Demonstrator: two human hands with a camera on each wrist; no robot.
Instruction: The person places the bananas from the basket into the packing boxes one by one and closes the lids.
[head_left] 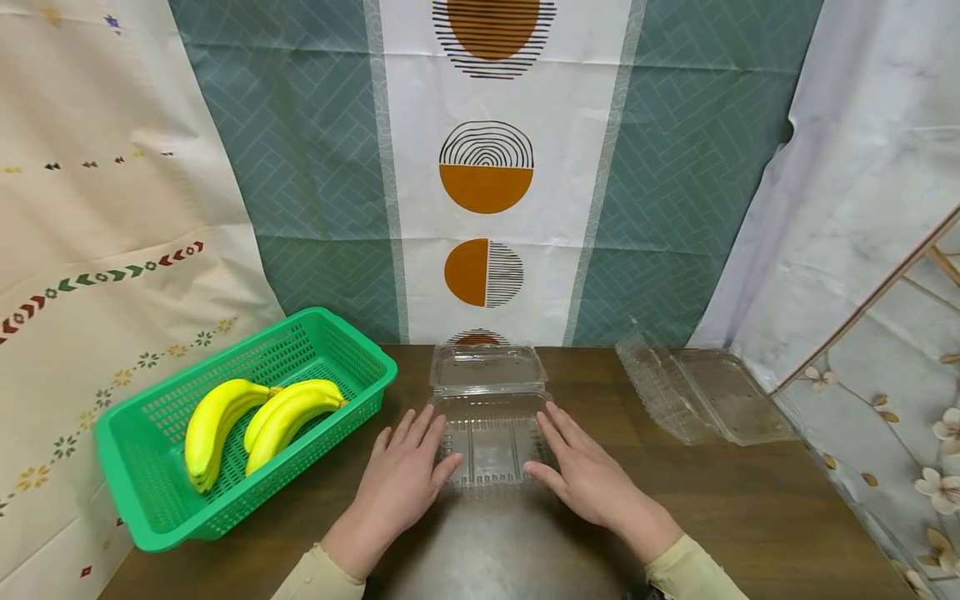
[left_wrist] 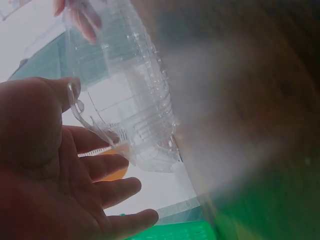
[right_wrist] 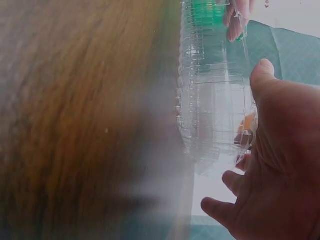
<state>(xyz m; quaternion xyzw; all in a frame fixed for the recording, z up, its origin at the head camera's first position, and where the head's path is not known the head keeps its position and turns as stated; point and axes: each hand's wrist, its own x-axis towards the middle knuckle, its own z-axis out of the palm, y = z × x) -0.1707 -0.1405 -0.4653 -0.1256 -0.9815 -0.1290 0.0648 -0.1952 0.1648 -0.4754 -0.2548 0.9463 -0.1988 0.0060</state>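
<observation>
- The person's left hand is at the left side of an open, clear plastic box with ribbed walls; its fingers are extended and a little spread, and in the left wrist view the thumb tip touches the rim.
- The person's right hand is at the right side of this same box; its fingers are also extended, with the thumb pointing inward near the front corner; whether the thumb presses the rim, I cannot tell.
- The box sits on a dark brown wooden table, in the middle between the two hands; its clear hinged lid is folded back on the far side, near the patterned teal and white cloth.
- A second clear plastic box lies opened at the far right of the table, well apart from the right hand; its left half stands tilted up, its right half lies flat.
- At the left stands a green rectangular basket of perforated plastic; inside it are curved yellow bananas, lying near each other.
- Both wrists have cream-coloured sleeves.
</observation>
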